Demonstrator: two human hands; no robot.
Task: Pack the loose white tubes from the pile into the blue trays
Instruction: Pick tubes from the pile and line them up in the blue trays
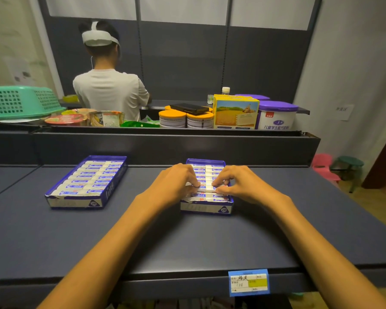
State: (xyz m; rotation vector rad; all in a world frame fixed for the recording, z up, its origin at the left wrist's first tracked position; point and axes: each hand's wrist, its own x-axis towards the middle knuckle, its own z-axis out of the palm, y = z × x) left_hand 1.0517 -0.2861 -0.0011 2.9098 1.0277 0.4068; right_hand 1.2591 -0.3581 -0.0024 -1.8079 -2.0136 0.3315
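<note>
Two blue trays stand on the dark shelf. The left tray (112, 188) is filled with a row of white tubes (88, 181) and nobody touches it. The right tray (206, 209) also holds a stack of white tubes (206, 172). My left hand (176, 181) and my right hand (236, 181) both sit over this right tray, fingers curled down. Between them their fingertips pinch the two ends of one white tube (206, 188) lying across the tray near its front. No loose pile of tubes is in view.
The dark shelf top (187, 237) carries a blue price label (249, 282) on its front edge. Behind a raised back wall stand cans, a yellow box (235, 112), noodle cups and a green basket (20, 101). A person in a white shirt (108, 90) stands farther back.
</note>
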